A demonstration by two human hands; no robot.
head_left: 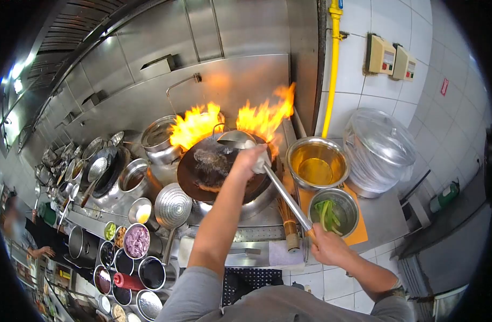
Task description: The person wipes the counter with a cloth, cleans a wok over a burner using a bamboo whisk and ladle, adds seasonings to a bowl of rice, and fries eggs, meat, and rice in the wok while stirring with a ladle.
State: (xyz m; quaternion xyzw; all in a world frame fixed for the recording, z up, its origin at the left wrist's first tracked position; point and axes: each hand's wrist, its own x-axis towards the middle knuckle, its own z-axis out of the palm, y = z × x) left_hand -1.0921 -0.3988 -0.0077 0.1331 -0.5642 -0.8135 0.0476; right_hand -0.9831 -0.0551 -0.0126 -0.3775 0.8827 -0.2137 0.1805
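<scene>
My left hand (249,162) is closed at the right rim of a dark wok (189,170), with a white cloth (261,162) bunched in it. Dark, smoking food (212,161) lies in the wok, and tall flames (264,115) rise behind its far rim. My right hand (330,247) is wrapped round the wooden end of a long-handled ladle (289,200). The ladle's handle runs past my left hand, and its metal bowl (237,139) is over the far side of the wok. Close to my right hand, a metal bowl (355,214) holds green vegetable strips (327,216).
A basin of yellow liquid (316,167) and a plastic-wrapped pot (380,145) stand at right. A bamboo brush (290,225) lies before the stove. On the left are a perforated skimmer (173,206), seasoning containers (137,241), a second wok (107,170) and another person (26,236).
</scene>
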